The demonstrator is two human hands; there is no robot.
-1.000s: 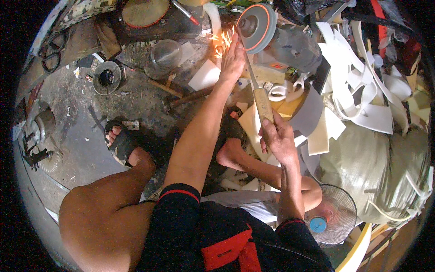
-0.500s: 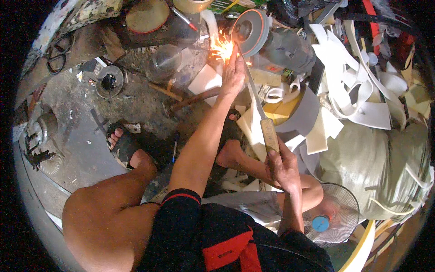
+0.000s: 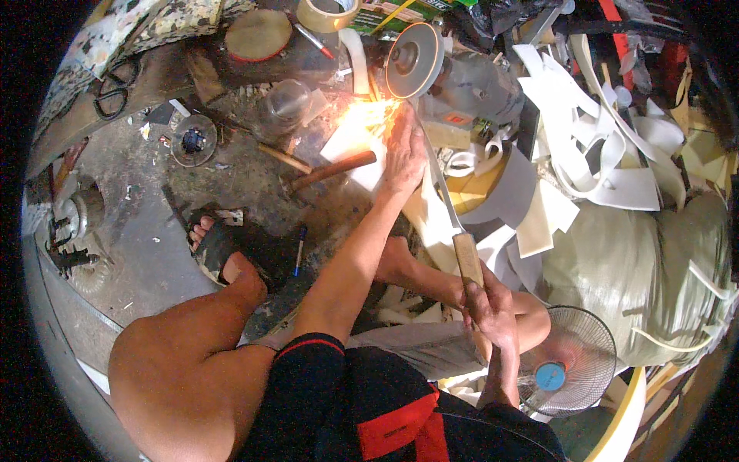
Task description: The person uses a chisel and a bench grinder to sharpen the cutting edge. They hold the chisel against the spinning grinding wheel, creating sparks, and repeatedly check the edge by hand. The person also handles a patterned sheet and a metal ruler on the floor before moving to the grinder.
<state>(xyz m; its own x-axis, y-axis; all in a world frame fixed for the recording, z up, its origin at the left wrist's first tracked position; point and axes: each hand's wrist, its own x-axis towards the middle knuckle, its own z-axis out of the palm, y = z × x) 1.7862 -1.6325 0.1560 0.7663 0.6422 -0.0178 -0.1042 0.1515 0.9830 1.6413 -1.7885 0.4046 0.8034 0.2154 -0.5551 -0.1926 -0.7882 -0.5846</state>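
A long thin-bladed knife with a wooden handle slants from the lower right up to a spinning grinding wheel. My right hand wraps round the handle, and the butt end shows below the fist. Up at the far end of the blade, my left hand presses its fingers on the steel, close under the wheel's lower edge. Bright sparks spray leftward from there. Glare and my fingers hide the blade's tip and the exact contact.
A grey motor body sits right of the wheel. White foam offcuts heap up beyond it. A wooden-handled tool, a clear plastic tub and a pen lie on the dirty floor. A desk fan stands near my right arm.
Both hands and the knife have drawn back a little toward me, so the wheel meets the blade nearer its far end. The spark spray looks bigger and brighter.
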